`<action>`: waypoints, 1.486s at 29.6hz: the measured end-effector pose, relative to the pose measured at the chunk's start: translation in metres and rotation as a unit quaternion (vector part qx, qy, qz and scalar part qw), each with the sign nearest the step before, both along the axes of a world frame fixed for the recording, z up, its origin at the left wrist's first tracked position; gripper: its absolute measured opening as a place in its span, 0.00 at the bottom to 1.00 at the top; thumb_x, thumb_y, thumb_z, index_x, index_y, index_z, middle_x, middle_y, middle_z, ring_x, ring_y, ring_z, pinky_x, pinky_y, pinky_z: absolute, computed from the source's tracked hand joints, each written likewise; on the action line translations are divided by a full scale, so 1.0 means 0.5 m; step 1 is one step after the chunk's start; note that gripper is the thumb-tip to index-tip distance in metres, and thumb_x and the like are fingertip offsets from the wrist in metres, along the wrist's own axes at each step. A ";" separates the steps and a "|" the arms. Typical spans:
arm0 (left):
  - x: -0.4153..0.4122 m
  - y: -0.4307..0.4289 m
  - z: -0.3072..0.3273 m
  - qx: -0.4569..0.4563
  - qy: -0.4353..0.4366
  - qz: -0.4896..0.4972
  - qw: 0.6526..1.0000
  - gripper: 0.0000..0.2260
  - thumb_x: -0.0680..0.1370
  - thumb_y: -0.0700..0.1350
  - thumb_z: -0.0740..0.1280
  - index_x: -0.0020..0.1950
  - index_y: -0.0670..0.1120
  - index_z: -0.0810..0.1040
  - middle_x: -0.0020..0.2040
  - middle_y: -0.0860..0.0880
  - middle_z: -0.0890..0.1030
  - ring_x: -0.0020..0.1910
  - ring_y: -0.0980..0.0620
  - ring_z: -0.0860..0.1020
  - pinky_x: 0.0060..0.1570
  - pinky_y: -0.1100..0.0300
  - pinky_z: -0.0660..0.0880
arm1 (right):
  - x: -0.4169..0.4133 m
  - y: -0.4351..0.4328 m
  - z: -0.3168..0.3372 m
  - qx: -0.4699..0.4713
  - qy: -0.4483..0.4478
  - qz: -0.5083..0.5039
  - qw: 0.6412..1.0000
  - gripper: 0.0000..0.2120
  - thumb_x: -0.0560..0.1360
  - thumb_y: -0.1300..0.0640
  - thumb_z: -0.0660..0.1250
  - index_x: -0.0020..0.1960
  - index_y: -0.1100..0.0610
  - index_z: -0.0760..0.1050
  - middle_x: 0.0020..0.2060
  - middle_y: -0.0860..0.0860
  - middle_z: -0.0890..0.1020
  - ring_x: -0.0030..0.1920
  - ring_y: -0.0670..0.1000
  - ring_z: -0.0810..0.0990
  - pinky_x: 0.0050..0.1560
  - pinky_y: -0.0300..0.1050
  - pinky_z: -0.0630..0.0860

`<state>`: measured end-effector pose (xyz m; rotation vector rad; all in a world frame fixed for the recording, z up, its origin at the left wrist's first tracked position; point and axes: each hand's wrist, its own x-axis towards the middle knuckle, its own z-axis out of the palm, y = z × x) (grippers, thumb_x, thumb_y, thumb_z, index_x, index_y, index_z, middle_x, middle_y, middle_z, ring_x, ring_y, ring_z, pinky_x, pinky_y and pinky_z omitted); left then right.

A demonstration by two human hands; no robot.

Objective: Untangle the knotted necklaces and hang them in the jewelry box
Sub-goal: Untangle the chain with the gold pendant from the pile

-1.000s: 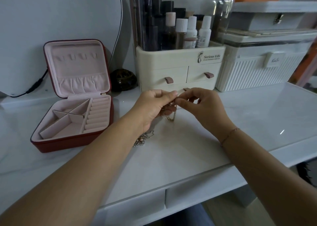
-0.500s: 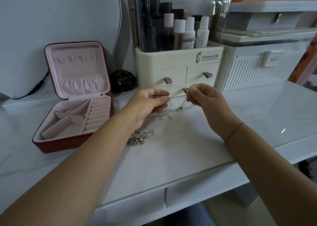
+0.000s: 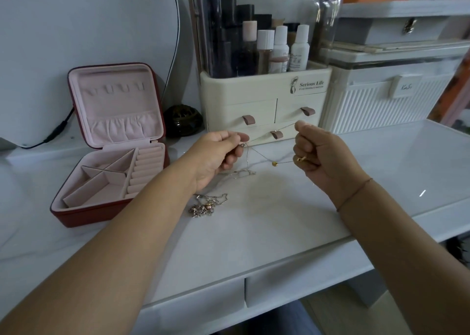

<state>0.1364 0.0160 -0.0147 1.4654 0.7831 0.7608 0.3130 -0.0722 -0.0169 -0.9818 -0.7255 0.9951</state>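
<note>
The white table (image 3: 279, 233) carries the red jewelry box (image 3: 84, 215), open at the left (lid upright). Left hand (image 3: 216, 156) and right hand (image 3: 323, 161), fingers curled, pinch a thin gold chain (image 3: 262, 154) stretched between them; the tangled necklaces (image 3: 203, 206) lie by the left wrist.

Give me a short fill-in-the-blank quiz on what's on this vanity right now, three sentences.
1. The red jewelry box has its lid ____.
2. The pendant on the chain stretched between the left hand and right hand is ____ coloured.
3. A thin bracelet circles the ____ wrist.
Missing: open; gold; right.
</note>
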 end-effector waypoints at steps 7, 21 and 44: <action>-0.009 -0.002 0.002 0.049 0.050 -0.019 0.997 0.14 0.82 0.50 0.58 0.46 0.44 0.79 0.24 0.53 0.64 0.22 0.57 0.57 0.21 0.67 0.56 | 0.015 -0.004 -0.006 0.028 -0.023 -0.119 0.992 0.11 0.77 0.59 0.65 0.36 0.55 0.71 0.31 0.50 0.67 0.23 0.44 0.56 0.23 0.37 0.56; -0.021 -0.009 0.017 0.059 0.096 -0.031 0.993 0.10 0.74 0.48 0.70 0.49 0.42 0.83 0.24 0.55 0.59 0.24 0.56 0.55 0.21 0.67 0.55 | 0.021 -0.010 0.000 0.047 -0.027 -0.182 0.982 0.13 0.78 0.59 0.64 0.35 0.54 0.71 0.22 0.47 0.60 0.22 0.45 0.55 0.24 0.38 0.54; -0.047 0.016 0.027 0.171 0.204 0.095 0.959 0.09 0.74 0.53 0.71 0.42 0.48 0.84 0.34 0.55 0.79 0.36 0.57 0.74 0.36 0.64 0.67 | 0.115 -0.051 -0.008 -0.089 -0.157 -0.253 0.951 0.06 0.75 0.64 0.66 0.42 0.55 0.75 0.31 0.49 0.71 0.26 0.44 0.65 0.28 0.35 0.65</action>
